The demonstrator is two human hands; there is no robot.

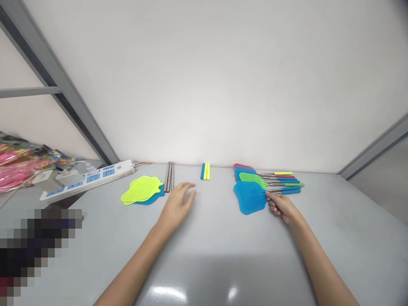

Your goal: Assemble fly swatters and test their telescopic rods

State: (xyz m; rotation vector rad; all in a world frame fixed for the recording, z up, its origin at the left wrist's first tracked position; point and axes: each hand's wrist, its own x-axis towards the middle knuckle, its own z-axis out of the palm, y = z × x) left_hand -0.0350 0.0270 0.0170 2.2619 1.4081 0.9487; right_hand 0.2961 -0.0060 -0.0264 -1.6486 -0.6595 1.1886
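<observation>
My right hand [282, 207] pinches a blue fly swatter [250, 199] at the neck where its mesh head meets the metal rod. This swatter lies at the front of a pile, with a green fly swatter [249, 177] and more blue and red ones behind it, grips pointing right. My left hand [178, 205] is over the table with thumb and fingers apart, holding nothing. Just beyond it stand out several thin metal tubes [168, 178], laid side by side. Left of them, a loose yellow swatter head [142, 190] overlaps a blue swatter head [153, 198].
Near the wall lie a blue grip [202, 171] and two yellow grips [207, 171]. A white power strip [105, 175] with plugged-in adapters runs along the left edge. Pink plastic-wrapped goods [15, 165] are heaped beyond it. A blurred-out patch [35, 246] covers the lower left.
</observation>
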